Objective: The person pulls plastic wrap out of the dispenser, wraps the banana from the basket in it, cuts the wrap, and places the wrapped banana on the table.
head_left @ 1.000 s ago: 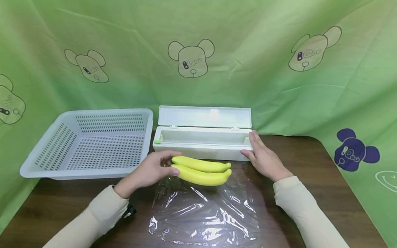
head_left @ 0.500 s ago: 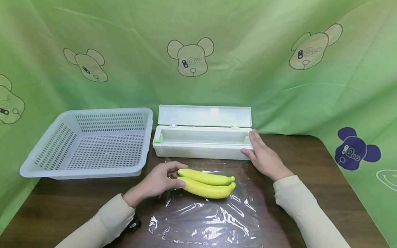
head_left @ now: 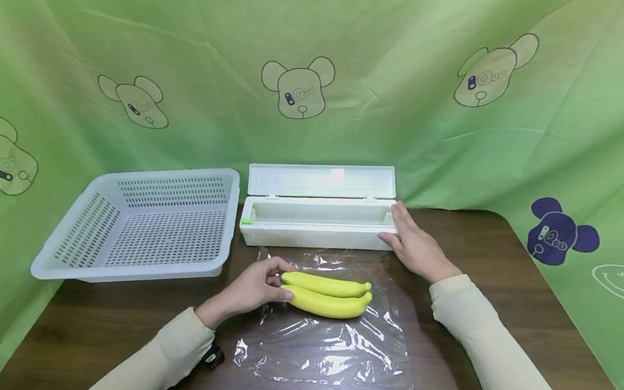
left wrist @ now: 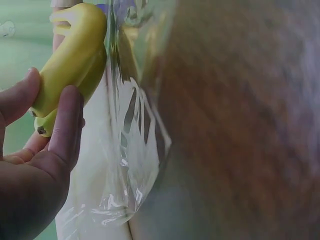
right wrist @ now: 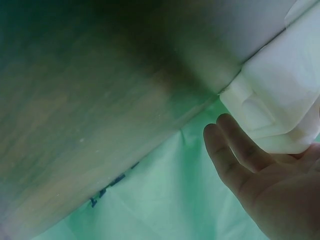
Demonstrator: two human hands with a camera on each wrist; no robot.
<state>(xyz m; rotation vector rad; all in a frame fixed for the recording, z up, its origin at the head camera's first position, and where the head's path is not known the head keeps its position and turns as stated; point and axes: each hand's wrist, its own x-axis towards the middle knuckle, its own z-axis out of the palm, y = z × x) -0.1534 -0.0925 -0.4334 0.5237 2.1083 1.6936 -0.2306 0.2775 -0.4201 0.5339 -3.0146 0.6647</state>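
Just below the frame's centre, the left hand (head_left: 248, 288) is pinching two curved yellow bananas (head_left: 328, 305) over transparent plastic film (head_left: 327, 359), while the straight-fingered right hand (head_left: 418, 248) is touching a long white box (head_left: 309, 238).

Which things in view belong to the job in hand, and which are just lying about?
Likely in the job:
bananas, held by the left hand over the film
film, spread on the table
box, lid open, right hand at one end

Apparently just about:
basket, untouched, though its part is uncertain
curtain, as backdrop
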